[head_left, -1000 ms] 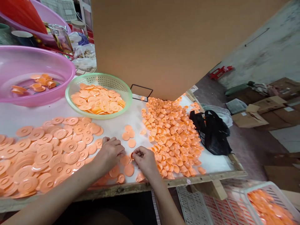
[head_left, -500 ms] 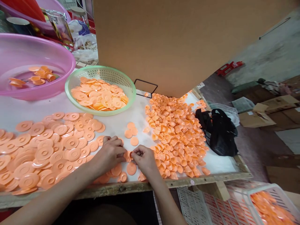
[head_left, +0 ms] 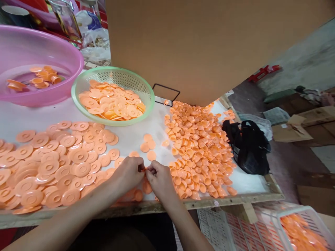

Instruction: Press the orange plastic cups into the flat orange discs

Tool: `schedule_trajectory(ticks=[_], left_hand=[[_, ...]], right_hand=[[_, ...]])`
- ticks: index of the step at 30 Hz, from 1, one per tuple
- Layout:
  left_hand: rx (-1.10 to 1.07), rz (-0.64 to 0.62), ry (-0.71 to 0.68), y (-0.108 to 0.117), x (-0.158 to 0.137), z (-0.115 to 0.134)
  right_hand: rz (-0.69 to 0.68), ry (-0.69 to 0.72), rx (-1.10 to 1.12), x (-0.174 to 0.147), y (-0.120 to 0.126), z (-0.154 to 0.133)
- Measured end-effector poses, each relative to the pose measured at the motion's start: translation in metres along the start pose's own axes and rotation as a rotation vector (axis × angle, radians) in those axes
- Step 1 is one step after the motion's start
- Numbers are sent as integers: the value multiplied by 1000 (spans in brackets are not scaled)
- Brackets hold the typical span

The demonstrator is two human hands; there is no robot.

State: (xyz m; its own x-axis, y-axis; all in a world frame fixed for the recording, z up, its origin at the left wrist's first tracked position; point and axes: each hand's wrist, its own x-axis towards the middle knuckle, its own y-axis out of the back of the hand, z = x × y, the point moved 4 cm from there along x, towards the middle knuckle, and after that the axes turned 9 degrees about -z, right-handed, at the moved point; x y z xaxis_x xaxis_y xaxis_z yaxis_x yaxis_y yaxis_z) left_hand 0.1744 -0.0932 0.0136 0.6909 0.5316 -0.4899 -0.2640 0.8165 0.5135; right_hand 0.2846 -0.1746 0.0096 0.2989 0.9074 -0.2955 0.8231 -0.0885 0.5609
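My left hand (head_left: 133,170) and my right hand (head_left: 159,177) meet just above the near side of the table, fingertips pinched together. Between them shows a sliver of a small orange plastic piece (head_left: 143,169); the fingers hide most of it. Left of my hands spreads a pile of orange toy saucers (head_left: 78,156). To the right lies a heap of small orange toy cups (head_left: 200,150). A few flat orange discs (head_left: 151,155) sit just beyond my fingers. One more orange disc (head_left: 147,187) lies partly under my right hand.
A green colander (head_left: 150,104) full of orange saucers stands behind, beside a pink basin (head_left: 78,59) with several cup-and-saucer pieces. A large cardboard box (head_left: 188,45) rises at the back. A black bag (head_left: 252,150) hangs at the right edge, above a crate (head_left: 282,223) of orange pieces.
My left hand has moved slightly right and its fingers have closed against those of my right hand. The orange piece between them is now more hidden. The view has shifted a little.
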Motion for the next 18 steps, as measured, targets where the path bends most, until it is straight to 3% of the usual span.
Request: schedule_trajectory(ticks=[4, 7, 11, 15, 18], left_hand=[[-243, -77, 88, -6, 3, -2], [-267, -80, 114, -6, 6, -2], [-136, 78, 63, -7, 4, 4], [-75, 221, -34, -1, -9, 2], [-135, 343, -95, 33, -37, -8]], right_hand=[[37, -16, 29, -2, -4, 3], [53, -58, 84, 0, -7, 5], [95, -92, 166, 3, -7, 5], [-98, -151, 369, -3, 0, 2], [-54, -15, 289, -27, 8, -8]])
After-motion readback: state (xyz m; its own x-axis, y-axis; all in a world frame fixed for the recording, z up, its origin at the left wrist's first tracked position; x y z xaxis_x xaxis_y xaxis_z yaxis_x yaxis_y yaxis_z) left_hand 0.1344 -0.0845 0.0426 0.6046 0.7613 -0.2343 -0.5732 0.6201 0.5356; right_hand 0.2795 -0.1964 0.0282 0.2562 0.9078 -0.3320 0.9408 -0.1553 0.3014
